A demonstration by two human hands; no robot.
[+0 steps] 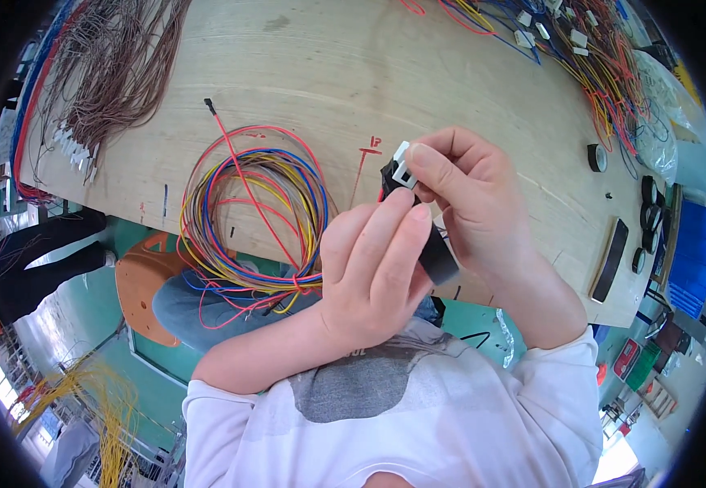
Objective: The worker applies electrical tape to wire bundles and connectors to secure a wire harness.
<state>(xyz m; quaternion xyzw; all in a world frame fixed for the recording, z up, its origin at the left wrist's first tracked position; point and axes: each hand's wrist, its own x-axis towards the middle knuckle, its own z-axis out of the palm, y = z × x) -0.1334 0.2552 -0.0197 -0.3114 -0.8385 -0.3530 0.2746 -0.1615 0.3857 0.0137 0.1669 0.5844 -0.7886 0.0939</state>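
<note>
A small white plastic connector is pinched by my right hand, thumb and fingers closed at its right side. Black tape shows at the connector's left, with a bit of red wire below it. My left hand is closed just beneath, its fingertips close to the connector; the wires pass behind its fingers. A black tape roll sits between my two hands, partly hidden by the left fingers. Left of my hands lies a coil of red, yellow, blue and brown wires, hanging partly over the table's front edge.
On the wooden table, a brown wire bundle lies far left and mixed wires with white connectors far right. Several black tape rolls and a dark flat bar lie right. An orange stool stands below left.
</note>
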